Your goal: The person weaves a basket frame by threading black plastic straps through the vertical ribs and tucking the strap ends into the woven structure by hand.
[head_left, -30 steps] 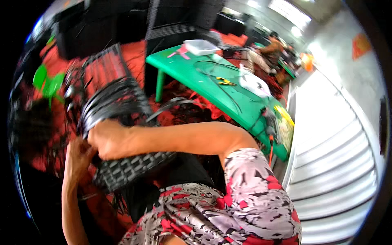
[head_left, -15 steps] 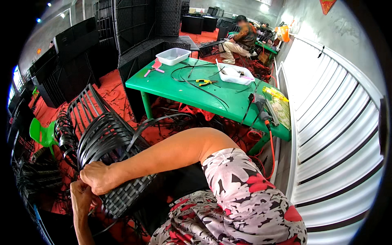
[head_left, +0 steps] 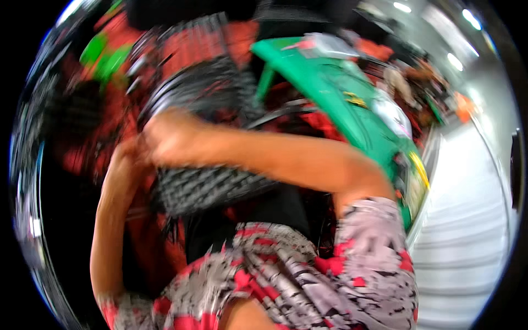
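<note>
The picture is heavily blurred by motion. A black lattice plastic crate (head_left: 220,187) sits tilted in front of me, with a coil of black cables (head_left: 203,88) in it. My right hand (head_left: 165,137) reaches across from the right and is closed on the crate's near left rim. My left hand (head_left: 129,154) comes up from the lower left and grips the same side of the crate, just beside the right hand. The fingers of both hands are smeared by the blur.
A green table (head_left: 335,99) with cables and small items stands to the right of the crate. Red floor mats (head_left: 192,44) and a green stool (head_left: 104,55) lie at the upper left. A white ribbed wall (head_left: 467,231) runs along the right.
My head has swung, so the whole scene has shifted and blurred. Both hands stay on the crate's left rim and now sit higher in the picture.
</note>
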Available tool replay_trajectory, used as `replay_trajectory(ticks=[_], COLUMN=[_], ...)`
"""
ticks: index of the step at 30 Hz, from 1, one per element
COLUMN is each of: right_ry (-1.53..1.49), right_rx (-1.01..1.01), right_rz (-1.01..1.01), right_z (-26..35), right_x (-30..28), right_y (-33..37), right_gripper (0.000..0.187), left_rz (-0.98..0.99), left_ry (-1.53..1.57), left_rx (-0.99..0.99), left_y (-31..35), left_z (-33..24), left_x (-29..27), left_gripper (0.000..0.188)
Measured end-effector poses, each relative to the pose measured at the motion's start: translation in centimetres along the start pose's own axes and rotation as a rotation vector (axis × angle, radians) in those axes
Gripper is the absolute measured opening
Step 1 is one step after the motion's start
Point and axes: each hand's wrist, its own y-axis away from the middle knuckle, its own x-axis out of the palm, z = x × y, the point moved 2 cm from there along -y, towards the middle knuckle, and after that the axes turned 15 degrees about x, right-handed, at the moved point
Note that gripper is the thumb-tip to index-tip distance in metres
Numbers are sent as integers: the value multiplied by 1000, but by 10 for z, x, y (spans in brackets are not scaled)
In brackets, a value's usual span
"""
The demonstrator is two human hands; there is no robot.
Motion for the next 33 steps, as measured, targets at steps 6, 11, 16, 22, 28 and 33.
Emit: replay_trajectory(ticks=[6,11,16,22,28,33], right_ry=[-80,-276,-146,139,134,18], right_rx=[-150,218,135,-224,-269,-273], right_rz=[-122,-182,-676,-613,-671,-679], right_z=[-6,17,0,-11,-34,-43], right_x=[-53,-97,-104,-36,-7,-15], right_y=[39,124,168,177,195,203], right_gripper=[21,12,12,15,25,26], left_rz=[-145,-825,-689,94,42,-148], left_ry=[-12,-1654,-953,-323,-1043,-1587], left_rx=[-66,-261,380,151,-269,-982], left_y=[24,165,59,18,95,257], left_z=[-20,57,7,3,110,193], left_x=[-43,-225,-75,16,-129,-211], left_gripper=[6,16,14,26,30,34])
